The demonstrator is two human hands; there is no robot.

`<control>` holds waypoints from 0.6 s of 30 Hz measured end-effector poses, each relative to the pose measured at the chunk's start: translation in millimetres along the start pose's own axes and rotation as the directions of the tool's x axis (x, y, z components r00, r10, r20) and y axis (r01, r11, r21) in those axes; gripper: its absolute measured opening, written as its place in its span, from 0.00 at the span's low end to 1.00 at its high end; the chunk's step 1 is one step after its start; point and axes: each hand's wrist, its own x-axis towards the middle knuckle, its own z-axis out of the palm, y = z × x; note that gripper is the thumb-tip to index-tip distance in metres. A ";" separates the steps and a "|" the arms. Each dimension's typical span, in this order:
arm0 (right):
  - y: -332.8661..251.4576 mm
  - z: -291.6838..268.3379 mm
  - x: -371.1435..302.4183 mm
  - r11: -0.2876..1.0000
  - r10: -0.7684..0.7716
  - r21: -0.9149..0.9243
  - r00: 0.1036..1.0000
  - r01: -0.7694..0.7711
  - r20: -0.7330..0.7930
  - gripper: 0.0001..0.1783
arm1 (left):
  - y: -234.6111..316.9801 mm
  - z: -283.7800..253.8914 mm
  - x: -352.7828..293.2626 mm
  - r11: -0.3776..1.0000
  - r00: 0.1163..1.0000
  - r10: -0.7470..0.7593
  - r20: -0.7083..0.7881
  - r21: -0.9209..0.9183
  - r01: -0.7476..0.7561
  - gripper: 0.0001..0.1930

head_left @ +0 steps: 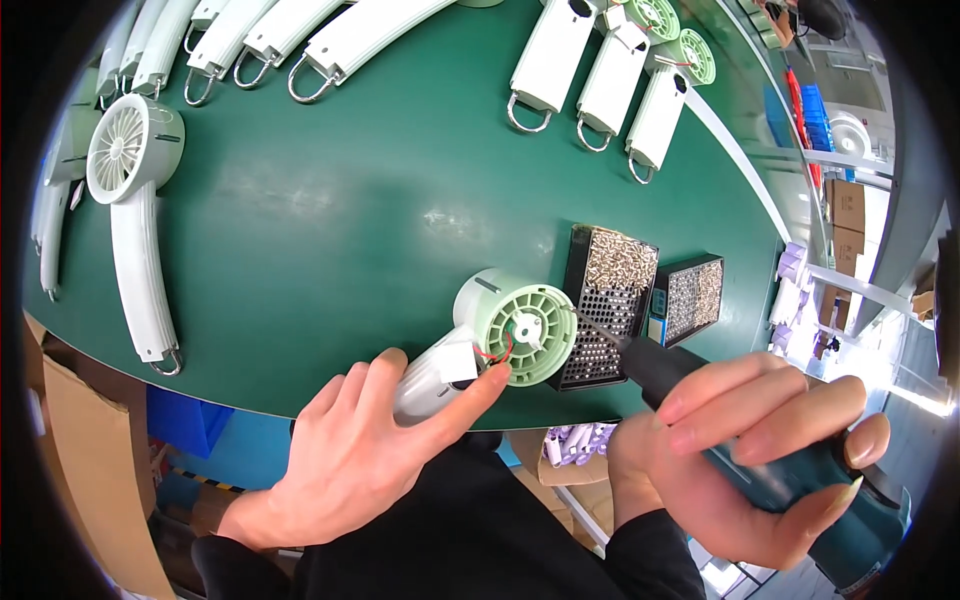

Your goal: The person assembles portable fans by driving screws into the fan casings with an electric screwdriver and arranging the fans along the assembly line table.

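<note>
A handheld fan (522, 330) lies near the table's front edge, its round pale green head facing right with the ribbed inside and red wires exposed. My left hand (365, 435) is closed around its white handle, the index finger stretched to the lower rim of the head. In my right hand (750, 430) is a dark teal electric screwdriver (655, 372), held tilted. The thin bit reaches the right rim of the fan head; whether a screw sits at its tip I cannot tell. Just behind the bit stands a black screw tray (580, 270) with rows of holes and loose screws.
A second, smaller screw tray (690, 330) is to the right. More white fans with metal loops (550, 60) lie at the back, and one fan (140, 260) rests at the left. Cardboard boxes (90, 450) and a blue bin (185, 420) stand below the green table's (330, 250) edge.
</note>
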 end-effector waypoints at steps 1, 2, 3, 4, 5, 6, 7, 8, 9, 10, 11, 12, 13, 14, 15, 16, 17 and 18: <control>1.6 2.4 -0.3 1.000 0.003 -0.003 1.000 -0.003 0.001 0.17 | -0.7 0.6 -0.3 1.000 1.000 0.010 -0.007 0.012 -0.010 0.35; 3.7 5.2 -0.9 1.000 0.018 0.000 1.000 -0.018 -0.005 0.17 | -1.3 0.9 -0.4 1.000 1.000 0.010 -0.006 0.007 -0.010 0.35; 5.2 7.0 -1.1 0.999 0.034 0.003 0.999 -0.034 -0.011 0.17 | -1.7 1.1 -0.4 1.000 1.000 0.018 -0.007 0.019 -0.018 0.34; 3.2 6.1 -0.2 0.998 0.058 -0.014 0.998 -0.058 0.014 0.16 | -2.2 1.5 -0.6 0.999 1.000 0.023 -0.007 0.032 -0.023 0.34; 4.7 7.0 -2.0 0.998 0.064 -0.014 0.998 -0.063 0.016 0.16 | -2.7 1.6 -0.6 0.999 1.000 0.019 -0.004 0.028 -0.019 0.34; 7.3 8.0 -5.2 0.988 0.123 -0.092 0.992 -0.120 0.019 0.15 | -2.9 1.4 -0.4 0.999 1.000 0.025 -0.010 0.037 -0.025 0.34; 10.2 8.7 -7.8 0.970 0.180 -0.168 0.983 -0.174 0.019 0.14 | -3.2 0.7 -0.1 0.998 0.999 0.031 -0.017 0.048 -0.030 0.34; 14.9 8.6 -9.4 0.966 0.188 -0.183 0.982 -0.181 0.017 0.12 | -3.7 0.3 0.1 0.999 1.000 0.025 -0.016 0.046 -0.024 0.34; 16.0 9.3 -9.6 0.966 0.192 -0.180 0.981 -0.186 0.019 0.12 | -4.1 -0.1 0.1 0.999 0.999 0.031 -0.017 0.046 -0.030 0.34; 16.6 8.9 -10.2 0.969 0.181 -0.170 0.983 -0.181 -0.017 0.12 | -4.8 0.9 0.4 0.998 0.999 0.042 -0.016 0.040 -0.041 0.34; 16.7 8.9 -10.6 0.971 0.169 -0.160 0.984 -0.176 -0.053 0.12 | -5.4 2.1 0.3 0.999 0.999 0.041 -0.014 0.035 -0.040 0.34; 15.9 10.2 -10.6 0.965 0.189 -0.172 0.979 -0.200 -0.077 0.11 | -5.9 3.5 0.1 0.998 0.999 0.043 -0.023 0.036 -0.042 0.34; 16.4 9.2 -10.0 0.965 0.190 -0.172 0.979 -0.200 -0.076 0.11 | -5.6 3.6 0.3 0.998 0.998 0.044 -0.034 0.042 -0.042 0.34; 17.3 7.2 -9.7 0.968 0.185 -0.167 0.982 -0.188 -0.038 0.12 | -5.1 3.1 0.4 0.998 0.998 0.043 -0.035 0.042 -0.042 0.34; 17.9 5.9 -8.8 0.971 0.178 -0.162 0.984 -0.176 -0.001 0.12 | -4.6 2.3 0.3 0.998 0.999 0.040 -0.031 0.042 -0.038 0.34; 19.0 5.9 -8.5 0.971 0.177 -0.162 0.984 -0.175 -0.002 0.12 | -4.4 2.1 -0.1 0.998 0.999 0.038 -0.026 0.043 -0.037 0.34; 20.2 5.9 -8.0 0.976 0.167 -0.149 0.985 -0.160 0.039 0.12 | -3.9 2.0 -0.2 0.998 0.999 0.040 -0.026 0.045 -0.039 0.34; 20.2 5.5 -7.9 0.980 0.156 -0.134 0.984 -0.145 0.080 0.11 | -3.0 2.1 0.0 0.998 0.999 0.034 -0.019 0.051 -0.033 0.34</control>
